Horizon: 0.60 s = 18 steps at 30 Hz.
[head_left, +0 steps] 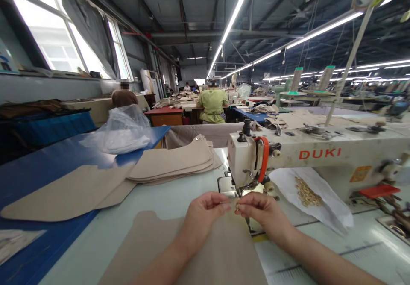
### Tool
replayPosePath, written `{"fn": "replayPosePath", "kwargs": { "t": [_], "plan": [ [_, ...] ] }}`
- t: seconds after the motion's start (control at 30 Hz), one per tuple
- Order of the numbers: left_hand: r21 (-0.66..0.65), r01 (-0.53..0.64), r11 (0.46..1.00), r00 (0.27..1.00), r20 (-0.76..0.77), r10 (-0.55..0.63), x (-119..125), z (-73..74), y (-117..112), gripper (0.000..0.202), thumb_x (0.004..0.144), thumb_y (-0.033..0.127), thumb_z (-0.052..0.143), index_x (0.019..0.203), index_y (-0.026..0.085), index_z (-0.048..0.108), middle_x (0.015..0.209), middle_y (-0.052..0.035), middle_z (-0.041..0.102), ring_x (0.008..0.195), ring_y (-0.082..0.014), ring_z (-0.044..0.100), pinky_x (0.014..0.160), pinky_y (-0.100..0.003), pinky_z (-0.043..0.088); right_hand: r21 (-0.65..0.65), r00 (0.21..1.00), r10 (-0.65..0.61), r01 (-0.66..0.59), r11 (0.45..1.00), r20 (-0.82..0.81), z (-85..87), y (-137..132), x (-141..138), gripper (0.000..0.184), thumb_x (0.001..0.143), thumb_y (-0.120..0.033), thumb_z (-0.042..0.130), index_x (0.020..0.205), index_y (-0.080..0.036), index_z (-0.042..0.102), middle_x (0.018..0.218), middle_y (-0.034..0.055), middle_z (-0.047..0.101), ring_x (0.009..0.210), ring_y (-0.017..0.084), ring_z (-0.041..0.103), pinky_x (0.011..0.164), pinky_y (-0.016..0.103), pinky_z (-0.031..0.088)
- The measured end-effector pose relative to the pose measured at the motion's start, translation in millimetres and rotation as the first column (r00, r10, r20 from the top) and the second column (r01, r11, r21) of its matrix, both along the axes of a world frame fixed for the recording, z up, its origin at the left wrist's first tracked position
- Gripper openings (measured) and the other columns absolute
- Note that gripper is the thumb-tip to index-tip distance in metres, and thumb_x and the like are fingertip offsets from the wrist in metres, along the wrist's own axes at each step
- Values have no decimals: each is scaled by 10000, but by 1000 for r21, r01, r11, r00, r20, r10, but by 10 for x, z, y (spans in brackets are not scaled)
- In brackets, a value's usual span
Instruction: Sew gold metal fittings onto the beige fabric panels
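Under both hands, flat beige fabric panel (pixel 205 251)

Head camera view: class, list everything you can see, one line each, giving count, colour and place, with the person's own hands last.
Sewing machine: one, cream with red DUKI lettering, right of centre on the table.
Fabric piece: one, beige, under the hands.
Stack of cut pieces: one stack, beige, behind the hands to the left.
Large cut pieces: about two, beige, on the blue surface at left.
Metal rings: a small heap, gold, on white paper under the machine arm.
Plastic bag: one, clear, on the blue surface.
Co-worker: one, green top, seated ahead, back turned.
Left hand: pinching the fabric edge.
Right hand: pinching a small gold piece by the needle.
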<state>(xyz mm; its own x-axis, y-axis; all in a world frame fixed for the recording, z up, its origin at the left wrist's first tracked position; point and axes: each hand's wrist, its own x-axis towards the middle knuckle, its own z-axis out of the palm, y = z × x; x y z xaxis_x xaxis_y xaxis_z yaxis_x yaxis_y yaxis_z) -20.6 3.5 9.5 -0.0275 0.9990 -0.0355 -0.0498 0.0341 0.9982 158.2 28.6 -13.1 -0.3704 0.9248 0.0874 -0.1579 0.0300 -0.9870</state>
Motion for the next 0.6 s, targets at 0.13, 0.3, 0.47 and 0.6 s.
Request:
{"fn": "replayPosePath", "kwargs": {
  "t": [0.13,0.3,0.47,0.6],
  "plan": [
    [-90,32,995,998,61,-27,26,35,-22,252,534,259,782,731,150,669,637,-5,688,627,-142,628,635,-240,472,-63,1000,13,-15,998,-27,27,-36,-8,381,605,-496,774,764,-164,674,701,37,672,668,153,618,662,275,474],
    [-157,65,985,995,85,-52,51,25,-55,268,555,290,791,744,155,657,712,-27,713,711,-163,660,644,-232,482,-17,999,28,-28,999,-22,46,-81,-12,354,642,-495,747,749,-167,668,681,24,654,643,141,592,634,261,458],
    [-159,11,987,1000,31,-6,41,3,-58,275,576,305,781,768,164,644,715,-24,716,740,-167,666,640,-223,482,90,998,-63,62,994,2,49,-132,-18,334,709,-494,688,756,-165,660,686,22,634,659,144,565,643,258,442],
    [-126,-6,992,999,-40,0,64,-5,-51,256,563,309,774,735,166,651,672,-7,696,703,-163,650,633,-226,488,74,1000,-22,22,997,-3,40,-166,-57,314,701,-475,701,741,-169,642,692,16,626,656,140,559,621,248,432]
  ]
}}
